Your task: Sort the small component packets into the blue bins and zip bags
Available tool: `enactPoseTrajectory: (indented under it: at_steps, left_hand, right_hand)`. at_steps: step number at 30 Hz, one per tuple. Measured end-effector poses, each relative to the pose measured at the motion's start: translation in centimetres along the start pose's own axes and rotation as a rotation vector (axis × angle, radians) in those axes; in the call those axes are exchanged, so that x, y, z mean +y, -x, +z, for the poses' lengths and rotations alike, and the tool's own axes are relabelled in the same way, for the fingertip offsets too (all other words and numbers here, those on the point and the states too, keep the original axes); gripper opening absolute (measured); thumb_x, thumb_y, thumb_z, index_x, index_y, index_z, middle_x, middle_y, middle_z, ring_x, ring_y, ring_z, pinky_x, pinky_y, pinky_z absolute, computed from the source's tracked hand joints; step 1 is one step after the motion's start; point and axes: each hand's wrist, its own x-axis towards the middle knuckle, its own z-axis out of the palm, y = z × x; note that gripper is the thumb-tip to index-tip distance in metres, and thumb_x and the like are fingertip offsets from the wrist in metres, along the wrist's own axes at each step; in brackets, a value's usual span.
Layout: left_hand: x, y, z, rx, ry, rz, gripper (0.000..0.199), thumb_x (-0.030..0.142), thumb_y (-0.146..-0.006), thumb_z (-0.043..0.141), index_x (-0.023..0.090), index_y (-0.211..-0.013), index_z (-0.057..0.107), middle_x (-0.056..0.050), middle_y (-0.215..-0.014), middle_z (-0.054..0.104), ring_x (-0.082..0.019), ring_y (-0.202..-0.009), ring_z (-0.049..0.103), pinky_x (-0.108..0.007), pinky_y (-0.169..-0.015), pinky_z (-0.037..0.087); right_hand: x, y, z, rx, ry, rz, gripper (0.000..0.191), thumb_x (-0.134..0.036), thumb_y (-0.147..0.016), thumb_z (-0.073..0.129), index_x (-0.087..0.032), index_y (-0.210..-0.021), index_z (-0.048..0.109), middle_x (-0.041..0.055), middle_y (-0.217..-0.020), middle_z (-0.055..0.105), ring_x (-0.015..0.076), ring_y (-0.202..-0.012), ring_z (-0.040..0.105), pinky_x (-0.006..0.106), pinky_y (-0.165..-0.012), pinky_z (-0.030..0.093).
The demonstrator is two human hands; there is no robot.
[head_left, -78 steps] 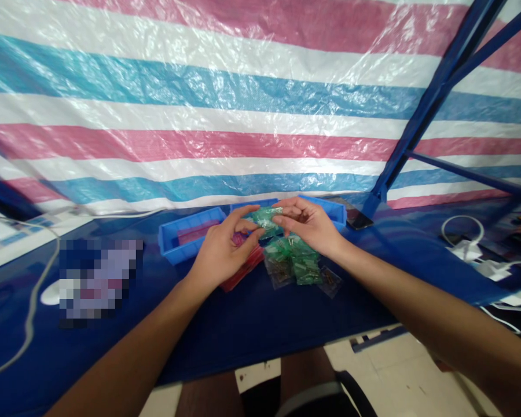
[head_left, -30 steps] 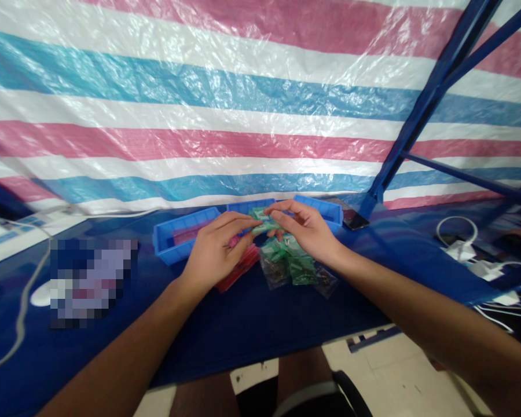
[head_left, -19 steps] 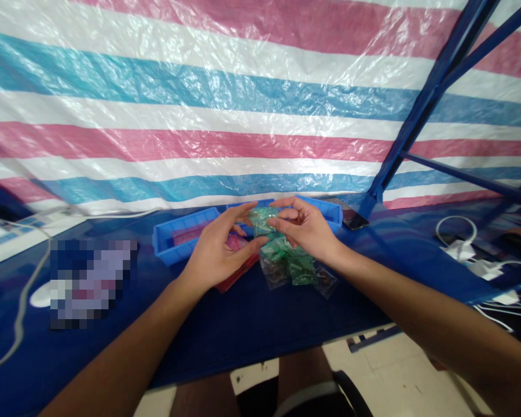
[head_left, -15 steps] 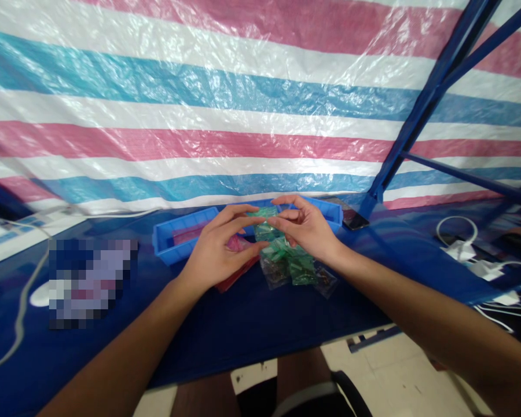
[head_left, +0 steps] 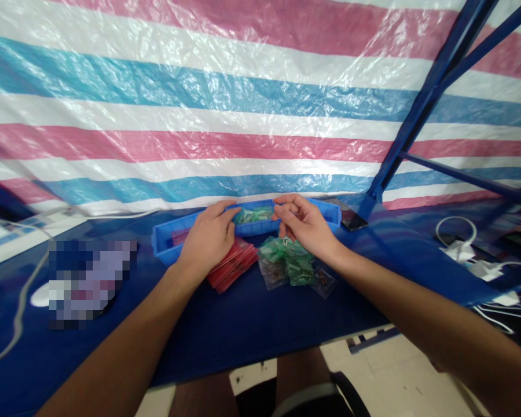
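Observation:
My left hand (head_left: 211, 234) is over the front wall of a long blue tray (head_left: 167, 253), beside a fanned stack of red packets (head_left: 232, 266) on the table. Its thumb and index finger are apart, and I see nothing held between them. My right hand (head_left: 306, 226) is closed, thumb against curled fingers, above a pile of small clear and green packets (head_left: 301, 269). Whatever its fingertips hold, if anything, is too small to make out. Green packets (head_left: 254, 215) lie in the middle of the tray, between the hands. A reddish packet (head_left: 179, 236) shows in its left part.
A dark phone (head_left: 353, 220) lies right of the tray. White chargers and cables (head_left: 460, 250) are farther right on the blue table (head_left: 243, 336). A blurred-out object (head_left: 93, 284) and a pale cable (head_left: 19, 324) are at the left. Striped sheeting (head_left: 226, 145) hangs behind.
My hands have moved apart. The left has drawn back left, uncovering the red stack and the tray's middle; green between the hands before now shows in the tray. The right hand has barely moved.

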Motion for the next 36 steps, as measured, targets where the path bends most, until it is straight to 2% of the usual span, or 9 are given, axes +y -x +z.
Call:
enactPoseTrajectory:
  at_steps: [8,13,15,17,20,22,28,32,36]
  left_hand:
    - [0.5,0.3,-0.5,-0.122,-0.024,0.07,0.044,0.034,-0.112,0.043,0.019,-0.133,0.079,-0.009,-0.136,0.08,-0.032,-0.133,0.067,-0.052,-0.125,0.047]
    - [0.5,0.4,-0.6,-0.116,-0.023,0.064,0.047,0.035,-0.115,0.039,0.015,-0.129,0.079,-0.013,-0.132,0.081,-0.033,-0.131,0.068,-0.053,-0.122,0.048]
    - [0.7,0.5,-0.8,-0.079,-0.001,0.067,0.045,0.036,-0.115,0.04,0.015,-0.125,0.079,-0.014,-0.127,0.081,-0.033,-0.124,0.07,-0.052,-0.118,0.05]
    - [1.0,0.7,-1.0,-0.031,0.034,0.071,0.043,0.036,-0.115,0.041,0.016,-0.121,0.079,-0.014,-0.122,0.081,-0.032,-0.119,0.071,-0.05,-0.116,0.051]
    - [1.5,1.0,-1.5,0.034,0.086,0.08,0.039,0.035,-0.115,0.044,0.018,-0.116,0.079,-0.012,-0.119,0.081,-0.031,-0.115,0.071,-0.049,-0.113,0.051]
    - [1.8,1.2,-1.8,0.067,0.112,0.088,0.037,0.035,-0.114,0.045,0.019,-0.114,0.078,-0.011,-0.117,0.081,-0.031,-0.113,0.071,-0.048,-0.111,0.052]
    - [2.9,1.4,-2.4,0.104,0.189,0.162,0.03,0.033,-0.113,0.049,0.02,-0.111,0.077,-0.01,-0.112,0.081,-0.029,-0.11,0.071,-0.047,-0.107,0.053]
    - [3.5,1.5,-2.3,0.097,0.25,0.223,0.026,0.029,-0.112,0.052,0.02,-0.114,0.077,-0.01,-0.113,0.081,-0.029,-0.113,0.071,-0.048,-0.11,0.053]
    - [3.7,1.7,-2.2,0.088,0.322,0.249,0.024,0.028,-0.112,0.055,0.02,-0.12,0.077,-0.01,-0.119,0.081,-0.029,-0.117,0.071,-0.048,-0.112,0.052]
  right_hand:
    - [-1.1,0.7,-0.8,-0.085,0.541,-0.316,0.021,-0.042,-0.109,0.066,-0.023,-0.115,0.072,0.0027,-0.089,0.074,0.0195,-0.077,0.067,0.034,-0.073,0.051]
    - [-1.5,0.3,-1.3,-0.436,0.735,-0.522,0.019,-0.04,-0.105,0.073,-0.022,-0.101,0.074,0.0055,-0.094,0.077,0.025,-0.092,0.07,0.043,-0.096,0.051]
    - [-1.6,0.2,-1.4,-0.571,0.771,-0.538,0.024,-0.046,-0.1,0.079,-0.022,-0.1,0.074,0.0061,-0.097,0.077,0.0262,-0.095,0.07,0.045,-0.099,0.05]
    - [-1.7,0.3,-1.5,-0.636,0.789,-0.55,0.037,-0.055,-0.091,0.087,-0.022,-0.1,0.074,0.0073,-0.101,0.076,0.0281,-0.1,0.068,0.046,-0.1,0.051]
    - [-2.0,0.5,-1.6,-0.649,0.776,-0.553,0.052,-0.064,-0.079,0.094,-0.021,-0.099,0.072,0.0087,-0.106,0.073,0.0295,-0.104,0.065,0.045,-0.097,0.052]
    - [-2.2,0.6,-1.6,-0.66,0.766,-0.541,0.05,-0.061,-0.078,0.096,-0.022,-0.095,0.071,0.0075,-0.102,0.071,0.0286,-0.102,0.063,0.044,-0.094,0.052]
    - [-2.2,0.8,-1.0,-0.749,0.732,-0.533,0.018,-0.023,-0.09,0.082,-0.023,-0.081,0.066,0.0025,-0.086,0.068,0.0241,-0.094,0.064,0.043,-0.098,0.049]
    - [-1.7,0.9,-0.7,-0.659,0.663,-0.522,0.018,-0.008,-0.084,0.072,-0.023,-0.082,0.063,0.0014,-0.087,0.069,0.0222,-0.089,0.066,0.043,-0.1,0.05]
    - [-1.9,0.8,-0.9,-0.493,0.566,-0.429,0.014,-0.01,-0.088,0.07,-0.022,-0.086,0.066,0.0031,-0.093,0.072,0.0217,-0.091,0.068,0.039,-0.094,0.051]
